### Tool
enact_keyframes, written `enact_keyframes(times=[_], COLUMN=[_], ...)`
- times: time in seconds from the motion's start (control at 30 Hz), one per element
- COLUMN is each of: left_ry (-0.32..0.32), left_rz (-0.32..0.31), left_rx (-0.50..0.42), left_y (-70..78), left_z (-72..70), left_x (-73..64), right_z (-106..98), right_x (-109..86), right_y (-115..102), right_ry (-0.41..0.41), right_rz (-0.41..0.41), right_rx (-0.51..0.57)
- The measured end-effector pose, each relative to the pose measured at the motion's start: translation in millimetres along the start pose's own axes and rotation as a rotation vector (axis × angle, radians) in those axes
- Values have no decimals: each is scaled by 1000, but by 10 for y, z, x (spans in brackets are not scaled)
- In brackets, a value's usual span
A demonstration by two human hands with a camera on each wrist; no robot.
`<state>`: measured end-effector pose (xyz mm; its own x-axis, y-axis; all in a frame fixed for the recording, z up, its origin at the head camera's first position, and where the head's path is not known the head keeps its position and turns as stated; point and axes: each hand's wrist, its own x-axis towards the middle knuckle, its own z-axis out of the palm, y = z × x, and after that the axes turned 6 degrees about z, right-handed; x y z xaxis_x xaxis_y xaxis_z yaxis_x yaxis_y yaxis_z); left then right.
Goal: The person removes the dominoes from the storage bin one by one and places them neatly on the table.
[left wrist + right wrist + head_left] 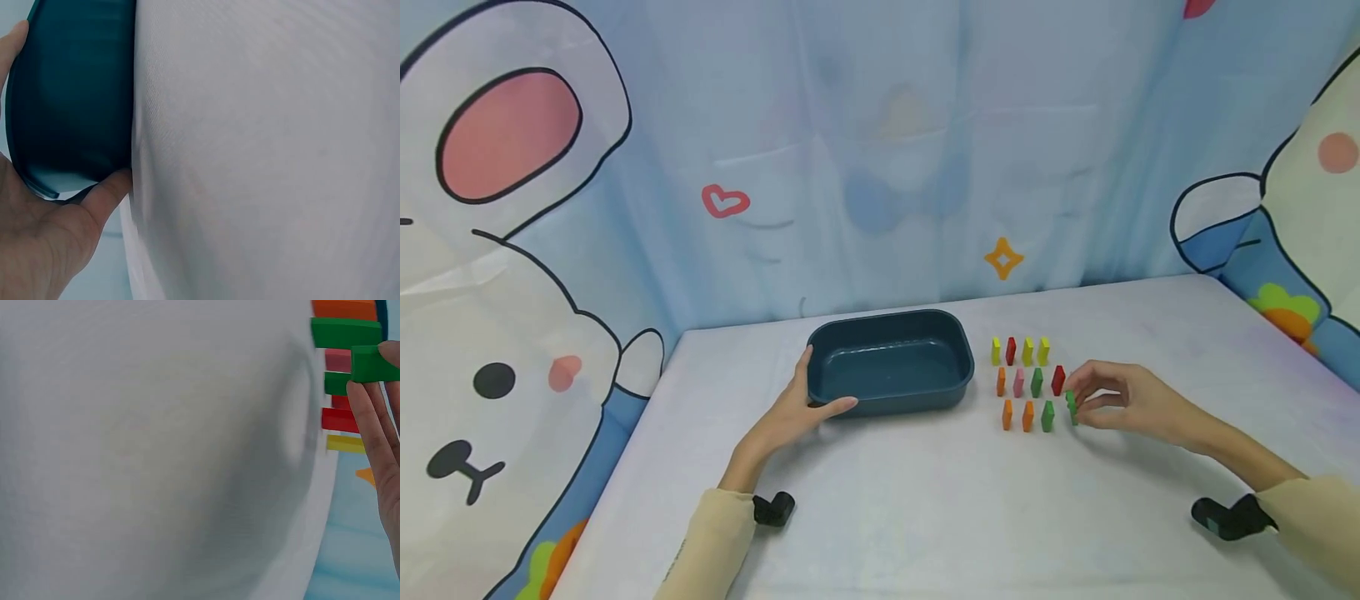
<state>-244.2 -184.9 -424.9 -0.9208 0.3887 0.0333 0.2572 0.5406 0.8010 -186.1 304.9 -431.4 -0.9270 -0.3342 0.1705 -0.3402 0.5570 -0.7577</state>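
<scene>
A dark teal rectangular basin [891, 407] rests on the table. At its left end my left hand [786, 417] grips it, thumb along the near wall and fingers at the left side; the left wrist view shows the thumb low on the basin's wall [75, 94]. To the right, my right hand [1123, 404] pinches a green domino block [1072, 407] between thumb and fingers, upright at the right end of the front row. The right wrist view shows this green block [369, 364] between the fingertips, overlapping other standing blocks.
Several small domino blocks stand upright in three rows right of the basin, among them a yellow one [1043, 351], a red one [1057, 380], a pink one [1018, 382] and an orange one [1007, 414]. A patterned curtain [880, 167] hangs behind the white-covered table [970, 517].
</scene>
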Motion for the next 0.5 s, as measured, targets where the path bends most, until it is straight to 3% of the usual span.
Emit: enact_keyframes(times=[0.5], left_ry=[-3], left_rz=[4], left_rx=[-3], left_y=[4], left_z=[-3], left_x=[-3], right_z=[120], right_x=[-24], right_y=[86], right_ry=[-11], right_rz=[45], right_rx=[-13])
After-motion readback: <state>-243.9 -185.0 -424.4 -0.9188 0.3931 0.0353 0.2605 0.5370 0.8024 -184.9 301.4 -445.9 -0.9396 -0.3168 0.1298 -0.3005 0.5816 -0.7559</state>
